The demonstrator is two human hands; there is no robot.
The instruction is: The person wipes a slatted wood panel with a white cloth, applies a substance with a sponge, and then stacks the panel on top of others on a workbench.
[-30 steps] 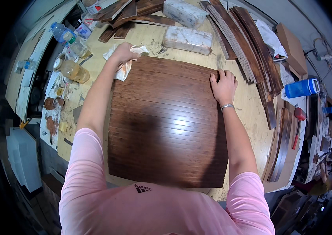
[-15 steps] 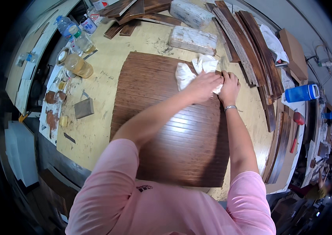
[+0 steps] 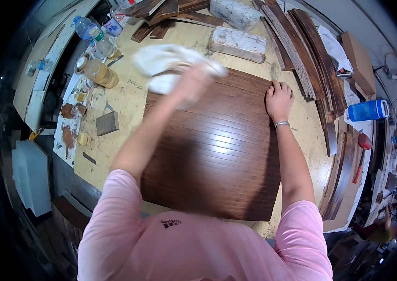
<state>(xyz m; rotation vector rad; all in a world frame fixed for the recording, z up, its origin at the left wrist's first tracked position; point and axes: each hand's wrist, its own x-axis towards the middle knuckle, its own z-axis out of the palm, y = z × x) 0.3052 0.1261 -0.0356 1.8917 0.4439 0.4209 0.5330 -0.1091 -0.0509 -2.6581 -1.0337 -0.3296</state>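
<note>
A dark brown wooden panel point(image 3: 208, 159) with a row of narrow grooved strips lies flat on the table in front of me. My left hand point(image 3: 193, 88), smeared by motion, is closed on a white cloth point(image 3: 168, 61) over the panel's far left corner. Part of the cloth spreads past the panel's far edge. At the far right corner, my right hand point(image 3: 280, 100) grips the panel's edge with curled fingers. A bracelet circles that wrist.
Beyond the panel sit wrapped blocks point(image 3: 238, 44) and dark wooden strips point(image 3: 301, 56). Bottles, including a jar of yellowish liquid point(image 3: 100, 75), and a grey block point(image 3: 107, 123) stand left. A blue bottle point(image 3: 366, 111) and red mallet point(image 3: 364, 142) lie right.
My left hand has swept the cloth leftward from beside my right hand to the panel's far left corner. My right hand stays at the far right corner.
</note>
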